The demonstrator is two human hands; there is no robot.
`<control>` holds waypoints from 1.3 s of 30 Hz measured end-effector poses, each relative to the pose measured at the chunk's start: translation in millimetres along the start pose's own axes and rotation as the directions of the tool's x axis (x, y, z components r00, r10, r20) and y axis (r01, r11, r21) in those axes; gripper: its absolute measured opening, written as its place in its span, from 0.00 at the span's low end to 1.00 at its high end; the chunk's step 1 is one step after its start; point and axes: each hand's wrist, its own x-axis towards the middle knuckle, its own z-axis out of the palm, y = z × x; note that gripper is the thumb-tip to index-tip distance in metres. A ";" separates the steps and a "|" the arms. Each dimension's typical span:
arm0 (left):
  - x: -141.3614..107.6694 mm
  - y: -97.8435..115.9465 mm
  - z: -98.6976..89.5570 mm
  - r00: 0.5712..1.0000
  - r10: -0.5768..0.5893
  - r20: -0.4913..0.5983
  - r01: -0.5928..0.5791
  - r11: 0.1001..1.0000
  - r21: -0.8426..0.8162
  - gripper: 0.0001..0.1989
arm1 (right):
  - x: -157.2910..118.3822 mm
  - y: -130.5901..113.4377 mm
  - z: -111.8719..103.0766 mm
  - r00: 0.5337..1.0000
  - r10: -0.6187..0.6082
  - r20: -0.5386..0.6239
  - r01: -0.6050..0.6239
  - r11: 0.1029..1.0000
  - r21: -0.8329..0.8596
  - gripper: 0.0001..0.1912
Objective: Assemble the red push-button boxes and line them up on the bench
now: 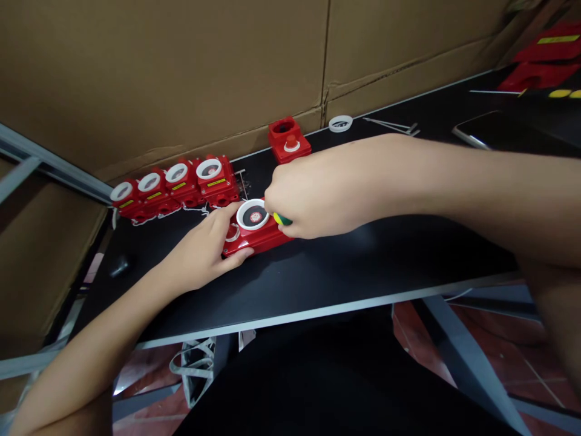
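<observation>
A red alarm box (258, 242) with a white ring around a dark round face lies on the black table in front of me. My left hand (211, 242) grips its left end, thumb along the near side and fingers over the far side. At the other end, my right hand (313, 197) is wrapped around a screwdriver (282, 219), of which only a bit of green and yellow handle shows. The fist hides the tool's tip and the box's right end.
Several similar red boxes (216, 180) with white rings stand in a row at the back left. Behind my right hand are another red box (290, 140) and a loose white ring (340, 123). A phone-like dark slab (494, 130) lies right. Cardboard (204, 72) walls the back.
</observation>
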 end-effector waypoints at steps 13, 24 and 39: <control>-0.4 -2.3 0.1 1.000 -0.005 0.009 0.005 1.000 -0.007 0.41 | 0.9 10.6 -7.8 0.999 0.019 -0.045 -0.016 0.996 0.083 0.33; -1.5 -1.1 -0.6 0.999 0.038 -0.023 -0.039 0.998 -0.042 0.41 | 1.5 -39.7 -33.2 0.838 0.256 -0.482 0.378 0.364 0.851 0.42; -1.0 -0.4 -0.5 1.000 0.023 -0.017 -0.024 0.999 -0.035 0.40 | 6.5 -36.6 -15.5 0.887 0.224 -0.403 0.405 0.037 0.914 0.39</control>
